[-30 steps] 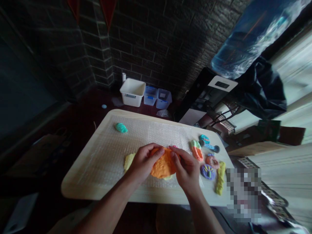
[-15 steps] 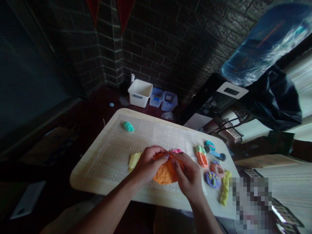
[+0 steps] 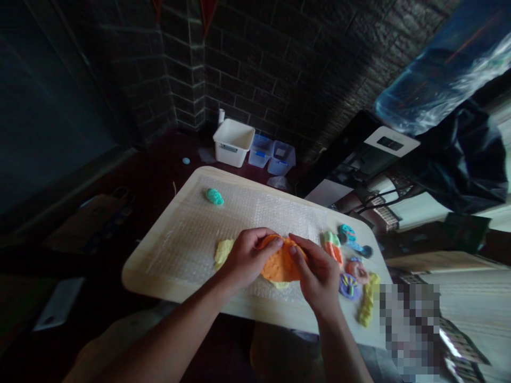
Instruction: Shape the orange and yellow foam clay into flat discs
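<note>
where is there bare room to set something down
Widest: the bubble wrap left of the yellow piece, nearer than the teal lump. Another patch lies right of that lump, between the table's far edge and the orange piece. Crowded: the right end, around the purple disc and yellow strip, and around left hand and right hand.

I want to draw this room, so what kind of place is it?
Probably an indoor craft corner, maybe at home: there's an orange clay-like piece, a purple disc with yellow strips on a pale table, and a white bin on the floor near a brick wall.
</note>
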`<state>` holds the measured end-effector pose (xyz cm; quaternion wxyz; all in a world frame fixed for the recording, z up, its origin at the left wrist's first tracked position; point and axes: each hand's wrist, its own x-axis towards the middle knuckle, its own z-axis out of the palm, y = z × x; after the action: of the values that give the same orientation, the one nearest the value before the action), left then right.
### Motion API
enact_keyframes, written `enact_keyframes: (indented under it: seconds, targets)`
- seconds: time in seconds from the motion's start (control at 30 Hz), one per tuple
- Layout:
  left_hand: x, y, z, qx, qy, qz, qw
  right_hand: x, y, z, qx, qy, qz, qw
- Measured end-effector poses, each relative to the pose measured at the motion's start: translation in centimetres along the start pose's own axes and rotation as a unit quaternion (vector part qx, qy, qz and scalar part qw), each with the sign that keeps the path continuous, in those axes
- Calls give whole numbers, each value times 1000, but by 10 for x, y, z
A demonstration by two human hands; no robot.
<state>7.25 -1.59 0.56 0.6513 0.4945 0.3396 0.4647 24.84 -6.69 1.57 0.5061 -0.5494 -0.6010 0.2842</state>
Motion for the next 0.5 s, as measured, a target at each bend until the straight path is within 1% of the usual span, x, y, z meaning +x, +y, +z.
enact_keyframes:
  seconds: [0.13,0.2,0.27,0.4,0.5]
  targets:
    - [-2,4,0,45,9,35,998,-2,-2,6,4,-17,-6,1000]
    - [-3,5,-1,72,17,45,996,-3,-3,8,-2,-24,-10,1000]
    - [-4,5,-2,91,21,46,995,-5,-4,9,-19,-18,-14,1000]
    - [-6,6,-2,88,11,41,995,-7,-10,9,-63,-3,-37,997]
    - [-7,7,0,79,-1,50,996,-8,-12,10,-49,-4,-28,998]
